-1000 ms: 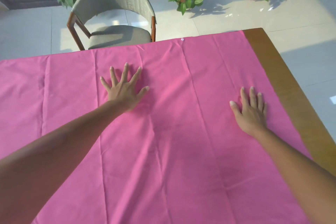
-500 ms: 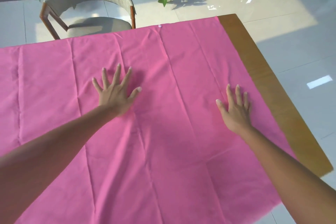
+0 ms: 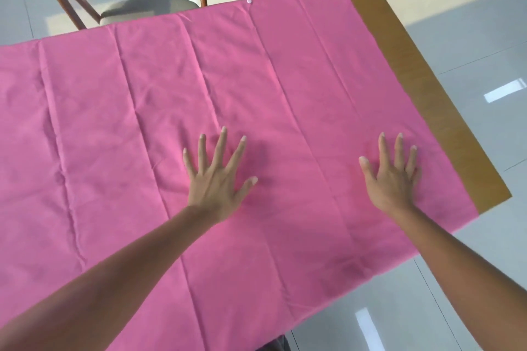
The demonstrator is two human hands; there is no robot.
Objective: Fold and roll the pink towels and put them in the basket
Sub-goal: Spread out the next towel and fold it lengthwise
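Your left hand (image 3: 218,179) and right hand (image 3: 392,179) lie flat, fingers spread, on the towel (image 3: 171,111), which covers the surface (image 3: 427,88) and overhangs its near edge. It looks soft and light; pinch its corners to fold.

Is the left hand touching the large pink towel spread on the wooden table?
Touching. The head view shows the left hand lying flat, fingers spread, on the pink towel, with no gap.

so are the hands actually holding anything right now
Nothing is held. The left hand and right hand lie flat with straight, spread fingers on the large pink cloth towel spread over the brown wooden table.
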